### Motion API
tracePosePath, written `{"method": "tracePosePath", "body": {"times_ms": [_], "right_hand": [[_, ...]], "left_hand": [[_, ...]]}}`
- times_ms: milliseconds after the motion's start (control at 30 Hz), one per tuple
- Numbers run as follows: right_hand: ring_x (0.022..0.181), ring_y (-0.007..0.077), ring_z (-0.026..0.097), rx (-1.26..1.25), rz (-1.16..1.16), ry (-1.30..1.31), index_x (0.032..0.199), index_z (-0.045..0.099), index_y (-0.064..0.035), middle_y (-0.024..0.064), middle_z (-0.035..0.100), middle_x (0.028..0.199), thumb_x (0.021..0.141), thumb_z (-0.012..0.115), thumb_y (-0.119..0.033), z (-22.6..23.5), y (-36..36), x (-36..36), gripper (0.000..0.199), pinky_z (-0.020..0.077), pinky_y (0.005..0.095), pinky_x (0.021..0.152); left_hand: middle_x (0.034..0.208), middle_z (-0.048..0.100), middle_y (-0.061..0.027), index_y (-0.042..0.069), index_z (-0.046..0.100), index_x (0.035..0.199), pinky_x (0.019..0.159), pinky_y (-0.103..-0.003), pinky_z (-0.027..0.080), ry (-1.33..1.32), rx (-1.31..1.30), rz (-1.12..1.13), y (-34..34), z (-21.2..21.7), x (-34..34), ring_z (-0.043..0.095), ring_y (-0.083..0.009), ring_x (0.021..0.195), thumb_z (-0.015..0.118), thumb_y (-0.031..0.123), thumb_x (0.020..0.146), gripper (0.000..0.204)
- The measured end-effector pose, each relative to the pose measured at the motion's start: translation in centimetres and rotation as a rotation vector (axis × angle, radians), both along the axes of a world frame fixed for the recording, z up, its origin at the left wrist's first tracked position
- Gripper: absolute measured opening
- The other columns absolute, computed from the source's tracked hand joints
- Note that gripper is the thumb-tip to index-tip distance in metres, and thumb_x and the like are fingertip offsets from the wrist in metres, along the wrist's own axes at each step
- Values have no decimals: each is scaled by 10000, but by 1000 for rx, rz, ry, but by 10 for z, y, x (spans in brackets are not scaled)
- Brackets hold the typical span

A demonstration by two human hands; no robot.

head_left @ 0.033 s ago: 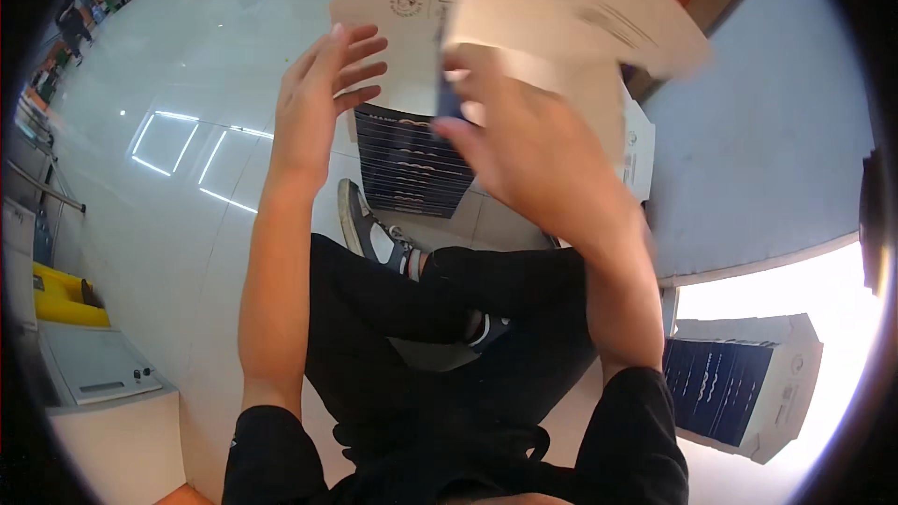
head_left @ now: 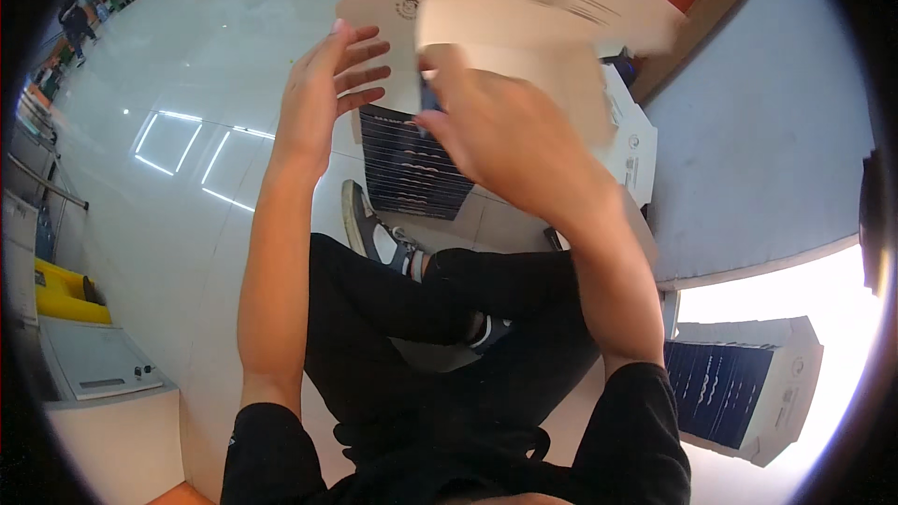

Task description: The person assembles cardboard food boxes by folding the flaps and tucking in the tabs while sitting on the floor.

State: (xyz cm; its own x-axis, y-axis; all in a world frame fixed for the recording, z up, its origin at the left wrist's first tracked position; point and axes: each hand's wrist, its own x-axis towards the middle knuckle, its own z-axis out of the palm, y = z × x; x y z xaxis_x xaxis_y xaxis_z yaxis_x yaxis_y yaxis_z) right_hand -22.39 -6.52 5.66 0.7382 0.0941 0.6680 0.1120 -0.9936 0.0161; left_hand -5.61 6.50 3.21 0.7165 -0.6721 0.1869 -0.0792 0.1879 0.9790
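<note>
My right hand [head_left: 505, 122] grips a flat cardboard box blank [head_left: 524, 0] by its near left edge, thumb on one side and fingers on the other. The blank is blurred by motion, tan with dark print and a dark blue patch near my thumb. My left hand [head_left: 323, 84] is open to its left, fingers spread and pointing right, holding nothing. Beneath both hands stands a stack of dark blue box blanks [head_left: 412, 164] with pale wavy markings, on the floor in front of my shoe [head_left: 374, 234]. The held blank covers the stack's far part.
Another stack of box blanks [head_left: 716, 388] lies at my lower right. White printed cardboard [head_left: 636, 150] leans beside a grey panel [head_left: 739, 131]. At the left are a yellow object [head_left: 70, 295] and a pale cabinet [head_left: 103, 365]. A person [head_left: 75, 23] stands far off on the glossy floor.
My right hand has moved slightly left with the cardboard box blank, uncovering more of the white cardboard on the right. My left hand has barely shifted.
</note>
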Motion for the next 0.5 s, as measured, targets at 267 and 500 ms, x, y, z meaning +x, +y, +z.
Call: {"method": "tracePosePath", "body": {"times_ms": [267, 500], "right_hand": [[1064, 278, 686, 3, -120, -170, 1150, 653, -13, 144, 718, 1067, 864, 771, -210, -11, -12, 40, 367, 499, 445, 915], [1378, 396, 535, 1088, -126, -224, 1525, 432, -57, 223, 465, 1544, 805, 844, -47, -71, -61, -31, 830, 483, 484, 1119]], "left_hand": [[1164, 692, -113, 2, 634, 1311, 845, -329, 531, -224, 372, -41, -38, 12, 43, 664, -188, 980, 630, 432, 985, 539], [1242, 730, -193, -62, 643, 1311, 918, -357, 558, -600, 342, 64, -58, -16, 57, 712, -243, 1121, 593, 92, 960, 386]]}}
